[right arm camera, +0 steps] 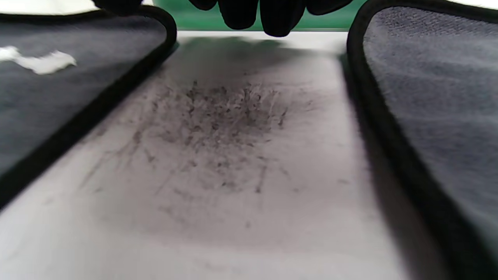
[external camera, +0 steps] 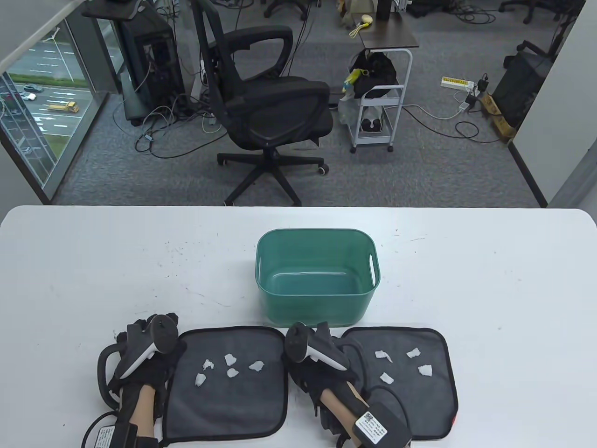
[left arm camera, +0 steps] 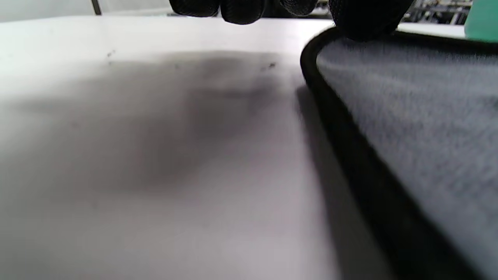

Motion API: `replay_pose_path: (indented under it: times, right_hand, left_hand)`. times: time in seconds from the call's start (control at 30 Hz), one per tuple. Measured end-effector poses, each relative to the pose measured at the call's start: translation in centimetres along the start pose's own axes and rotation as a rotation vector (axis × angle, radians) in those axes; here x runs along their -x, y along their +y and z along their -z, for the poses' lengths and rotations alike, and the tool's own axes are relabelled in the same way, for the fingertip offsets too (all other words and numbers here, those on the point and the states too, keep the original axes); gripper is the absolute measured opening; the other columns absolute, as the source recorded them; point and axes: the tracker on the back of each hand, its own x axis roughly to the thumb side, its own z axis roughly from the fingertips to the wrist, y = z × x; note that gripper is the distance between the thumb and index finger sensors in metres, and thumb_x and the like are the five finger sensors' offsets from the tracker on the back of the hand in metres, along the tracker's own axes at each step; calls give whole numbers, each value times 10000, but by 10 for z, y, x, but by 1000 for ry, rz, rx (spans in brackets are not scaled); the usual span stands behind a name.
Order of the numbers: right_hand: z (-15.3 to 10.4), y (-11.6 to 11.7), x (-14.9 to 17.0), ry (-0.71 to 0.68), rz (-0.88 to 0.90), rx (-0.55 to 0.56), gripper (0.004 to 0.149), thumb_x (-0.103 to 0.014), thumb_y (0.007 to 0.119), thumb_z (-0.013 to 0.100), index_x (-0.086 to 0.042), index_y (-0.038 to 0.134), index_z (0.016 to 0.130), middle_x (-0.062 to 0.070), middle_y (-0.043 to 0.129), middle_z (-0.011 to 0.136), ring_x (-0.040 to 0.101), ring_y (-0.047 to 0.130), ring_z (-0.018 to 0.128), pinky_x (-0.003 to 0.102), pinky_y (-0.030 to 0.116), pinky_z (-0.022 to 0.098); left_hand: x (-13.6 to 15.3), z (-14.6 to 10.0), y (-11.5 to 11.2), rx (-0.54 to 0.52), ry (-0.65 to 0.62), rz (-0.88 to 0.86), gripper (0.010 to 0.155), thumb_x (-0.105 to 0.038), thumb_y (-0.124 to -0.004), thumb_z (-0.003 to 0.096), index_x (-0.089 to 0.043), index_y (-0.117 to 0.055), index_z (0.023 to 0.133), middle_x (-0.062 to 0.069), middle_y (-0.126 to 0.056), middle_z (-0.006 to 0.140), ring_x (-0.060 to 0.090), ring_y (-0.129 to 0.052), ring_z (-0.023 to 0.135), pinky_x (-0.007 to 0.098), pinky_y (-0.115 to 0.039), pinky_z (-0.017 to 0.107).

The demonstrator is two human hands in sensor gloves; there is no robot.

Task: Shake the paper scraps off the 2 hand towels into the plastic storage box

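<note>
Nothing is shaken out yet: the gloved left hand (external camera: pixel 147 354) and right hand (external camera: pixel 322 359) flank the left dark grey, black-edged hand towel (external camera: pixel 228 401), their grip impossible to judge, white paper scraps (external camera: pixel 229 366) lie on both towels, and the green plastic storage box (external camera: pixel 317 280) beyond holds none.

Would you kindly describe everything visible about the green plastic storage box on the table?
The green plastic storage box is a rounded-rectangular tub of smooth teal plastic, with a slot handle cut in its right wall. It stands upright and open-topped on the white table, just beyond the two dark grey hand towels, holding nothing visible. Neither hand touches it.
</note>
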Motion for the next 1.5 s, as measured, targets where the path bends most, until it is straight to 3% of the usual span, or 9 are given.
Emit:
replay_pose_path:
  times: [0.47,0.73,1.0,1.13,1.23,1.33,1.5]
  right_hand:
    - [6,16,-27,142,-129,136,625,-568,725,504,-239,651,1030,77,704,1060,370,775,924,583,594,700]
    - [8,17,-21,120,63,106,611,-497,799,489,-223,651,1015,87,649,1085,401,696,967,604,548,715]
    - [11,17,-15,103,226,80,411,-421,821,491,-294,729,872,54,615,1091,415,604,997,614,503,722]
    - [6,11,-8,16,356,58,393,-421,795,500,-338,705,873,75,714,1052,451,641,989,632,515,712]
    - [-2,5,-3,-65,470,75,381,-415,798,496,-367,707,863,105,743,1034,440,771,927,624,594,684]
    - [-8,-2,1,-119,538,50,384,-411,790,500,-359,695,869,110,815,967,331,950,799,555,738,630]
    - [-13,-11,5,-190,681,-2,390,-385,799,499,-319,702,872,13,947,803,198,1052,615,482,813,569]
  left_hand:
    - [4,4,-10,40,23,-28,668,-557,-706,551,-357,-515,1160,88,-482,1273,424,-478,1164,690,-426,812]
    - [2,3,-13,10,8,-44,612,-531,-717,554,-391,-555,1127,99,-493,1265,426,-483,1159,690,-427,809]
    - [-3,-1,-10,-8,-32,-66,431,-493,-728,558,-442,-658,980,58,-565,1235,387,-554,1141,667,-453,813]
    - [1,-8,3,-37,-54,-163,434,-487,-722,563,-434,-654,988,-5,-779,1121,302,-767,1049,587,-593,803]
    - [4,-13,11,-33,-77,-248,435,-485,-699,574,-429,-641,1001,-30,-909,1005,229,-931,906,515,-724,743]
    - [3,-18,19,-13,-90,-260,435,-481,-693,577,-420,-645,1005,-59,-979,910,181,-1012,794,458,-796,691]
    - [-3,-30,35,-12,-117,-252,438,-482,-696,578,-404,-654,1007,-91,-1018,825,133,-1062,691,413,-846,638]
